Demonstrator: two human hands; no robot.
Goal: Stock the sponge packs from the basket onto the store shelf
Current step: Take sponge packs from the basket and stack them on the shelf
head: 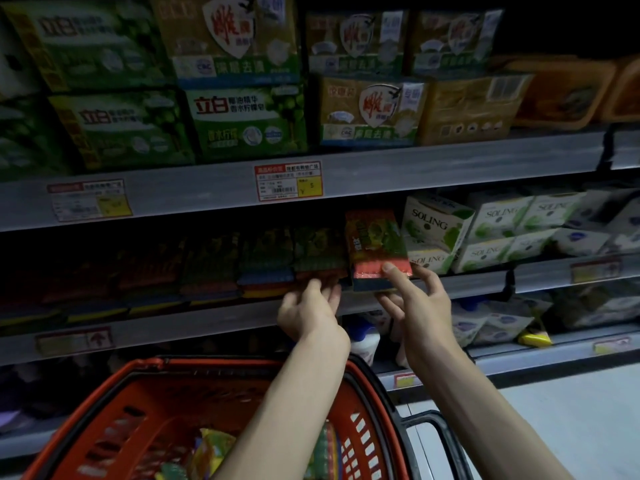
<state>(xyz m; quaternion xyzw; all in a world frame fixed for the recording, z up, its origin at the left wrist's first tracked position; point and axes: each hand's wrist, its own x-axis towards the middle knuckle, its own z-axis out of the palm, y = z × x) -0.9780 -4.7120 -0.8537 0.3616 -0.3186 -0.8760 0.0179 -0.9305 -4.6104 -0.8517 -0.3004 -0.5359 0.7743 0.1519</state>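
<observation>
The shelf [194, 323] runs across in front of both hands, its lip just past the knuckles. The basket [138, 372] sits below the forearms with more coloured packs in it (too blurred to count). A row of sponge packs [266, 261] stands on the shelf, stretching away to the left of the left hand [308, 313].

The sponge pack [375, 244] being placed is at the right end of that row, directly above and ahead of the right hand [419, 306]. It stands upright, long axis vertical, leaning slightly, between the row and the white Soling boxes [436, 230]. The right hand is the nearer one. It grasps the pack's lower end, one digit [391, 268] pressed on the front face and the others curled beneath the base. The pack probably needs a push back and to the left to sit flush.

The left hand is relaxed and holds nothing, its loosely bent fingertips [323, 289] against the bottom edge of the neighbouring packs, apparently steadying them.
</observation>
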